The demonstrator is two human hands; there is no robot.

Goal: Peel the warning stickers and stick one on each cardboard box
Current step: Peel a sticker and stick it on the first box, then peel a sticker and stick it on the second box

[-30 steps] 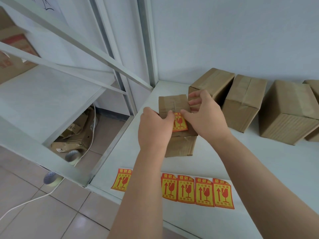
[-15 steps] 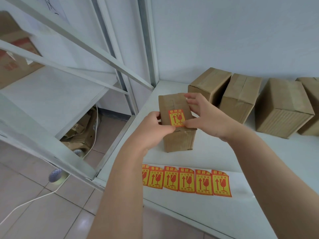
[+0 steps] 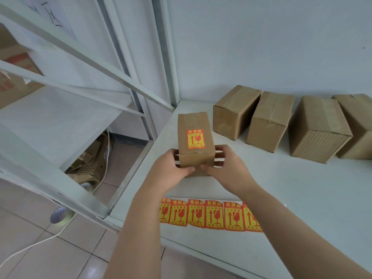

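Note:
A small cardboard box (image 3: pixel 194 125) stands on the white shelf (image 3: pixel 302 188) with a yellow-and-red warning sticker (image 3: pixel 195 139) flat on its top face. My left hand (image 3: pixel 170 170) grips the box's near left side and my right hand (image 3: pixel 227 168) grips its near right side; thumbs meet on the front face. A strip of several warning stickers (image 3: pixel 207 215) on white backing lies at the shelf's front edge, partly under my forearms. Several plain boxes stand in a row at the back: one (image 3: pixel 235 111), another (image 3: pixel 269 119), a third (image 3: pixel 318 129).
A further box (image 3: pixel 358 121) sits at the far right edge. A white metal rack (image 3: pixel 60 109) stands to the left, with crushed cardboard (image 3: pixel 88 164), a tape roll (image 3: pixel 59 215) and a white cable (image 3: pixel 30 246) on the tiled floor. The wall is close behind the boxes.
Both hands left the sticker on top and slid down to grip the box's near sides. The sticker now lies flat and fully uncovered.

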